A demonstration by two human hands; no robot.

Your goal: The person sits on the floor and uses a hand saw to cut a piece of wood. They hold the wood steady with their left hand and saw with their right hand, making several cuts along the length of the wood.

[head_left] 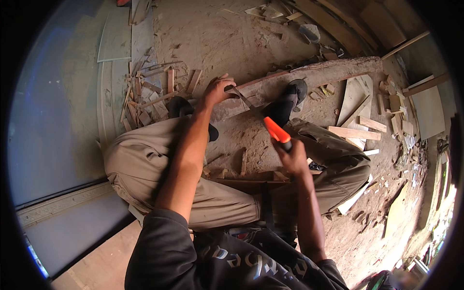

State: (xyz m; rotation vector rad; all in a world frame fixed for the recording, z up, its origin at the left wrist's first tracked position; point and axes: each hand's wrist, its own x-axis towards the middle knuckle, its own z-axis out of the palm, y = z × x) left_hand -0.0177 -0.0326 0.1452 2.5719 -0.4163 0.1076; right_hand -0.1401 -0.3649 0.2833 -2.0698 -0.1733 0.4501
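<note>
My right hand [294,157] is wrapped around the orange and black handle of a handsaw [277,129]. The saw's narrow blade slants up and left, its far end close by my left hand [218,91]. My left hand is closed on the near end of a thin wooden strip [263,78], which lies along a thick, rough plank [333,71] on the ground. Blade and strip meet beside my left fingers; how deep the blade sits cannot be made out. My shoes [293,92] rest against the plank on either side of the saw.
Offcuts [150,94] are heaped left of the plank. More wood pieces [355,133] and thin sheets lie on the dirt floor at the right. A large grey panel [58,121] stands at my left. Boards [338,26] lean at the far right.
</note>
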